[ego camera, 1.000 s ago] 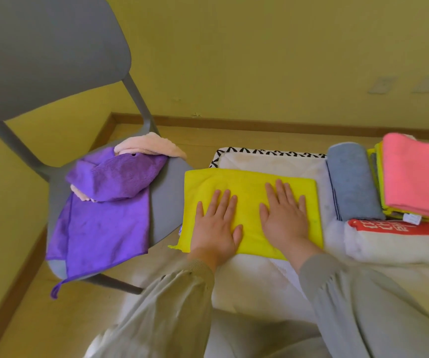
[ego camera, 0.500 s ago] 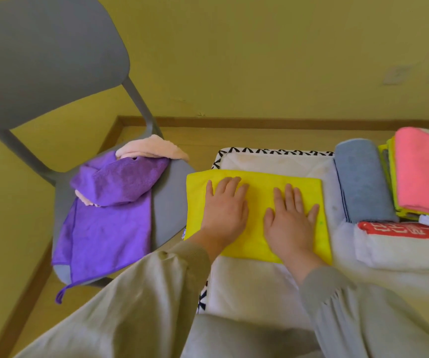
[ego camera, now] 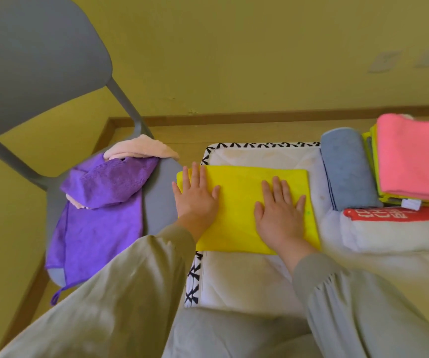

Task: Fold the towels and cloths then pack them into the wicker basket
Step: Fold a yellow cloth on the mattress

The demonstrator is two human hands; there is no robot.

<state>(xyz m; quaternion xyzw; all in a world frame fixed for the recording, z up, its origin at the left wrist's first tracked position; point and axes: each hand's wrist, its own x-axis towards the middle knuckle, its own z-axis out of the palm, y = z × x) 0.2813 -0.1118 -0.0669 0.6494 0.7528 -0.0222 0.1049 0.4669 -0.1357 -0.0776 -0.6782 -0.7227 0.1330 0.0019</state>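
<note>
Yellow cloth (ego camera: 244, 202): folded into a flat rectangle, lying across the white mat (ego camera: 247, 280) with the black-and-white zigzag edging; its left end reaches past the mat's edge toward the chair seat. My left hand (ego camera: 195, 197): flat, fingers spread, palm down on the left end of the yellow cloth, gripping nothing. My right hand (ego camera: 279, 213): likewise flat and spread, palm down on the right half of the same cloth, gripping nothing. Both arms in grey sleeves (ego camera: 363, 306). Grey chair (ego camera: 40, 60): at my left, just beside the mat, seat touching or nearly touching the cloth's left end; I cannot tell which. Purple cloth (ego camera: 97, 215): unfolded, draped over the chair seat, its lower corner with a small loop hanging off the front edge. Peach cloth (ego camera: 141, 149): bunched at the back of the seat, partly under the purple one. Blue-grey towel (ego camera: 345, 169): rolled or thickly folded, on the mat just right of the yellow cloth. Pink cloth (ego camera: 414, 158): folded, topmost on a small stack at far right, with yellow-green edges (ego camera: 374, 161) showing beneath it. White towel (ego camera: 394, 233): folded, in front of that stack, bearing a red band with white lettering too blurred to read. Wicker basket: not visible from here
</note>
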